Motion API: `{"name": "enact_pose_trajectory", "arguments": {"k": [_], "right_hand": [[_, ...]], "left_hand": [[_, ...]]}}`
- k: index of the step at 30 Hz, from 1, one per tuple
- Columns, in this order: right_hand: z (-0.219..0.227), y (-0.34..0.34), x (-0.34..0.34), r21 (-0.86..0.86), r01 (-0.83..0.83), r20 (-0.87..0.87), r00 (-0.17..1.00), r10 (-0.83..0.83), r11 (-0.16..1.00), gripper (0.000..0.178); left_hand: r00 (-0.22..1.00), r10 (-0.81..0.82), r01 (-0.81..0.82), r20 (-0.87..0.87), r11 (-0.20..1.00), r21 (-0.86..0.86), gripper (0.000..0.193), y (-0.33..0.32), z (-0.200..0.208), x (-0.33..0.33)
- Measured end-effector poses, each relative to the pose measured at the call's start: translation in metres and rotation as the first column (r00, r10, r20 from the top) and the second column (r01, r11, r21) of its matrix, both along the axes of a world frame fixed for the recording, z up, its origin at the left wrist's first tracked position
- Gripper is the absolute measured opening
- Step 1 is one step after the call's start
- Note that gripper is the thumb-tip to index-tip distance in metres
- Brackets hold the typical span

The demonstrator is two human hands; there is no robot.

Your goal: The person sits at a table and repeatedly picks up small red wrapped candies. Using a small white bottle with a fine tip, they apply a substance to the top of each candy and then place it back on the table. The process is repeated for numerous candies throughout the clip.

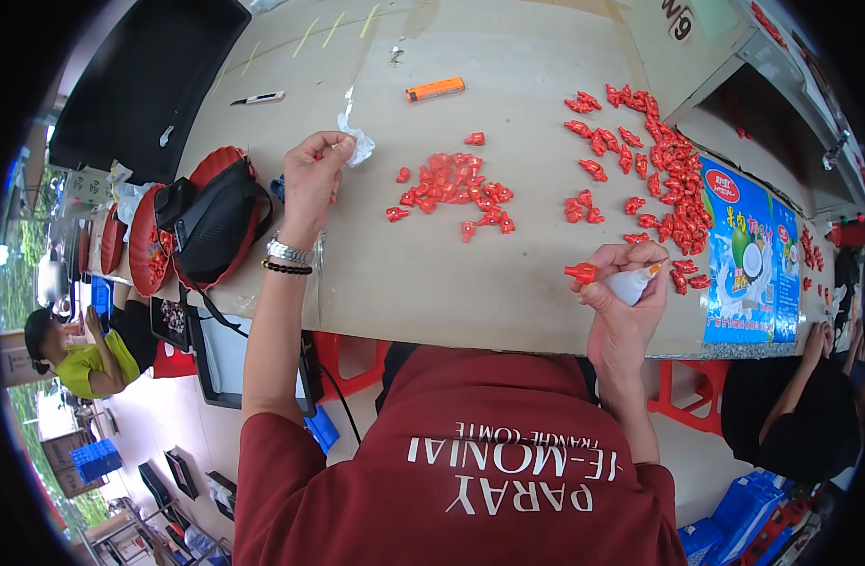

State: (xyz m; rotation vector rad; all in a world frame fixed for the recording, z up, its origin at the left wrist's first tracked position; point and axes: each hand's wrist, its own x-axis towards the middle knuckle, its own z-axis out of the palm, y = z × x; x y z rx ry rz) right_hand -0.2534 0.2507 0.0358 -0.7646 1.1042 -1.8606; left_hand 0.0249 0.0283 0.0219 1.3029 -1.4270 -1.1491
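My left hand (312, 184) is raised over the left part of the table, its fingers pinched on a crumpled white tissue (359, 146). A bit of red shows below its fingers, too hidden to name. In my right hand (621, 325), near the table's front edge, is a small white squeeze bottle (629, 285) with an orange tip. That hand's thumb and finger also pinch a small red plastic figure (580, 274). Between my hands lies a loose group of similar red figures (451, 181). A larger pile of red figures (680, 174) spreads to the right.
At the left stand red bowls (148, 241) and a black bag (223, 222). A craft knife (259, 98) and an orange oblong pack (434, 90) lie farther back. A blue printed sheet (748, 255) and a grey cabinet (697, 61) are at right. Other people sit at both sides.
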Motion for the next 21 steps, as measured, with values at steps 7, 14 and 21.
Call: {"name": "enact_pose_trajectory", "arguments": {"k": [7,14,21], "right_hand": [[-0.004,0.001,0.002,0.028,-0.013,-0.029,0.999,0.014,1.000,0.054],[0.004,0.001,0.003,0.084,0.050,0.008,0.999,-0.050,0.995,0.054],[0.008,-0.001,0.004,0.083,-0.016,-0.015,1.000,0.018,0.996,0.055]], "left_hand": [[0.931,0.110,-0.068,0.349,0.989,-0.131,0.023,-0.003,-0.025,0.018],[0.990,0.128,-0.096,0.056,0.914,-0.393,0.025,0.044,0.024,-0.026],[0.891,-0.379,0.402,-0.250,0.914,0.047,0.031,0.143,0.026,-0.103]]}}
